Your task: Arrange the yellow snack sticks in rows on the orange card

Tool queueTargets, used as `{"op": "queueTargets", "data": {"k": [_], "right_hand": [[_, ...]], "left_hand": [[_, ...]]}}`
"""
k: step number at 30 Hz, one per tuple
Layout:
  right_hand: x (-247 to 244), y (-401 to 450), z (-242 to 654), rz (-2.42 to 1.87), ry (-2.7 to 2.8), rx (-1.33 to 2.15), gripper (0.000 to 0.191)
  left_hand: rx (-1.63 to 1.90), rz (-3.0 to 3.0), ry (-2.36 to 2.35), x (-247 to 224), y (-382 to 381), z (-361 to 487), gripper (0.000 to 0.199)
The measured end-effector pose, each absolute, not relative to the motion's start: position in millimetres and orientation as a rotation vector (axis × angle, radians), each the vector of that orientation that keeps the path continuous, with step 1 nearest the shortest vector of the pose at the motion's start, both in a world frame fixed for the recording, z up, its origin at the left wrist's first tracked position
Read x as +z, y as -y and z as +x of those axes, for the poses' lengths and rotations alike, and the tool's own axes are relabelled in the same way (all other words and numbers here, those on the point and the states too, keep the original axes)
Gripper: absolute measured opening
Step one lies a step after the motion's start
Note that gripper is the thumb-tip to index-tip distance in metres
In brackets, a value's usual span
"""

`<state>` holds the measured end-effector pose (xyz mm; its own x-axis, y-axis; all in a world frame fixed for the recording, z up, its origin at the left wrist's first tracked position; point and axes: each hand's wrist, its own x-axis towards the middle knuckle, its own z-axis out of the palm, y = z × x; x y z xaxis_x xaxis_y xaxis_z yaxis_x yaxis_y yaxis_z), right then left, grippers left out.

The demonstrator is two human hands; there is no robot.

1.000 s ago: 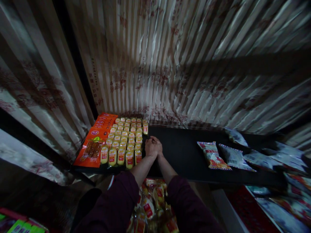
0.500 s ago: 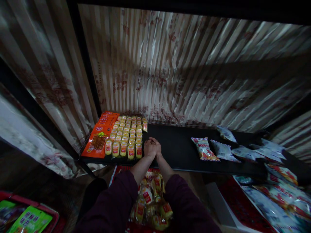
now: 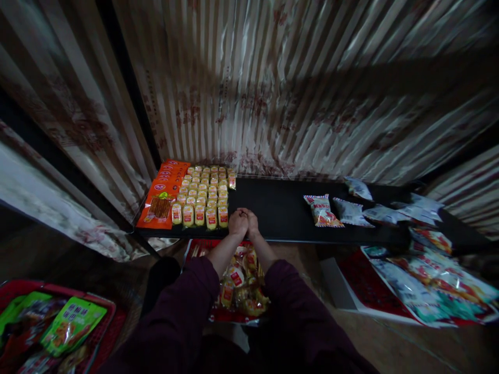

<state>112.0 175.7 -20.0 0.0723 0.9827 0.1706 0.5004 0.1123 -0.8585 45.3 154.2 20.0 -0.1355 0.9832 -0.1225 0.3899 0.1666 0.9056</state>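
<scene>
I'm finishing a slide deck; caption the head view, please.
Left hand and right hand clasped together at a black shelf, between rows of yellow packs and scattered snack bags.

- Dim light is covering the black shelf (image 3: 273,208).
- Above the shelf, the pleated curtain (image 3: 249,62) is catching pale streaks of glare, while a broad shadow is crossing it.
- On the shelf's left, yellow packs (image 3: 200,214) are showing fairly clearly; on its right, white packets (image 3: 351,212) are looking soft.
- Toward its far right, lens distortion is stretching shapes.
</scene>
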Motion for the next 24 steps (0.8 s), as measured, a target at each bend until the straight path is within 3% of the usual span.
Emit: {"op": "queueTargets", "data": {"k": [6, 17, 24], "right_hand": [[-19.7, -158.2, 108.4, -1.517, 1.464, 0.729, 0.030], [-5.9, -102.6, 114.1, -1.501, 1.691, 0.540, 0.036], [-0.8, -71.1, 117.1, -1.380, 1.770, 0.581, 0.054]], "left_hand": [[0.880, 1.264, -1.719, 23.2, -132.5, 30.5, 0.023], [1.095, 1.429, -1.450, 5.7, -90.9, 8.3, 0.025], [0.990, 1.614, -1.461, 5.2, -71.2, 11.9, 0.030]]}}
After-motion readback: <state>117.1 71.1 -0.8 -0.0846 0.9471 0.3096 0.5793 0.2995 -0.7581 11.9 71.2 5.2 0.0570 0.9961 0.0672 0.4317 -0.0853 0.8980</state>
